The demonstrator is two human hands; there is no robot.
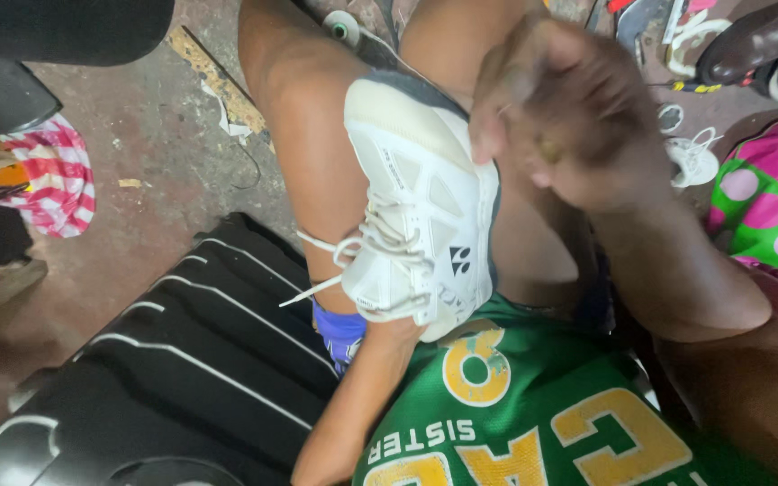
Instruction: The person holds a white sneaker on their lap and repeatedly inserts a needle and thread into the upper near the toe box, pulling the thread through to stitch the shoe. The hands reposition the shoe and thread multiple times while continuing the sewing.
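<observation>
Rough, stained concrete floor (155,144) fills the upper left, littered with scraps of torn cardboard (218,85) and a crumpled red-and-white striped cloth (56,180). Dark bags and an orange thing at the far left edge are cut off and hard to identify. A black ribbed mat or cover with thin white lines (182,360) spreads across the lower left, its surface smooth and slightly glossy.

At the centre a white sneaker (416,216) lies wedged between the person's bare knees, toe pointing up and away, its rounded rubber toe cap dull and scuffed. The upper is moulded synthetic with raised panels; loose white laces (335,261) trail out toward the left. The sole is turned away and cannot be seen.

The right hand (560,117) is blurred with motion, fingers curled in a loose fist against the shoe's right edge near the toe; whether it pinches something small cannot be told. The left hand (371,315) is almost wholly hidden under the heel end of the sneaker, only the forearm showing, so its grip cannot be made out, though it appears to support the shoe from below.

A green jersey with yellow print (533,414) covers the lower frame. At right, a green and pink spotted bag (767,207) and other shoes (749,40) are partly cropped.
</observation>
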